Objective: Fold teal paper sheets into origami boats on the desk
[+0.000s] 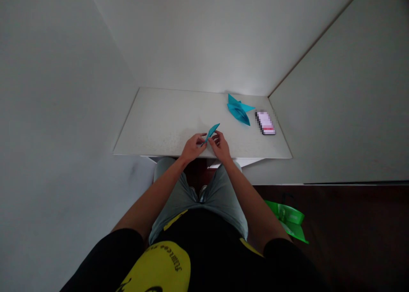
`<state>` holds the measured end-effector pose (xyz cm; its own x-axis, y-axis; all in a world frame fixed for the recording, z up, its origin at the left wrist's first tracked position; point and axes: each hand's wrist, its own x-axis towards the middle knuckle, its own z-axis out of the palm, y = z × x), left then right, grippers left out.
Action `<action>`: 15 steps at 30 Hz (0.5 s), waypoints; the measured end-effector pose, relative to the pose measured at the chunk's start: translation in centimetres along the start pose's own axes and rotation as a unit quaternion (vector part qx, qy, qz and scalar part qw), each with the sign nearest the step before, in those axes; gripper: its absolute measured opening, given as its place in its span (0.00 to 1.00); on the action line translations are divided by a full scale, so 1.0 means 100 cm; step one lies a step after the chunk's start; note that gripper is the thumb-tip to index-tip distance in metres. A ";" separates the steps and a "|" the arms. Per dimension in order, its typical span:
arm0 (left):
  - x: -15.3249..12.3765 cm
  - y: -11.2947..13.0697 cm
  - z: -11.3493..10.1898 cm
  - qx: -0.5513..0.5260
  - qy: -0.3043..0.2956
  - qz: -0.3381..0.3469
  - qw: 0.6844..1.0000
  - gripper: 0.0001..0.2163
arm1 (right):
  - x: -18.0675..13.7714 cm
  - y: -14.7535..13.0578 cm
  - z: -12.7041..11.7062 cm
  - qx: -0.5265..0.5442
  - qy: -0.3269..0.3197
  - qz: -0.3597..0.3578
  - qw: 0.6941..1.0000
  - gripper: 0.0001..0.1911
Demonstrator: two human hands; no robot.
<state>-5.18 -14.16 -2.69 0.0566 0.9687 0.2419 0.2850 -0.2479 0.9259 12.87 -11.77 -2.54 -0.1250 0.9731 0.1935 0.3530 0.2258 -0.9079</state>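
A small piece of folded blue paper (212,131) is held just above the front part of the white table, tilted with its tip pointing up and to the right. My left hand (193,147) grips its lower left end between thumb and fingers. On the other side, my right hand (220,146) pinches the paper near its lower edge, fingers bent around it. Further back to the right lie blue folded paper boats (239,112), close against each other; whether they are two or more I cannot tell.
The white table (159,117) stands against walls at the back and both sides. A phone (265,122) with a blurred, lit screen lies near its right edge. Below, to the right of my leg, a green plastic object (292,219) rests by the dark floor (345,228).
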 end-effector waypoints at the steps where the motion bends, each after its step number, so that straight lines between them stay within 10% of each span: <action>1: 0.000 0.000 -0.002 0.010 -0.008 0.022 1.000 0.06 | 0.000 -0.001 -0.001 -0.001 -0.009 -0.001 1.000 0.30; 15: 0.004 -0.008 -0.008 0.057 -0.058 0.061 0.995 0.05 | -0.001 -0.003 -0.007 -0.018 -0.049 -0.023 0.998 0.25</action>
<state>-6.12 -13.61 -3.11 0.2057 0.9285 0.3092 0.3759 -0.3667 0.8510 13.45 -11.94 -2.05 -0.2305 0.9533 0.1951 0.3780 0.2725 -0.8848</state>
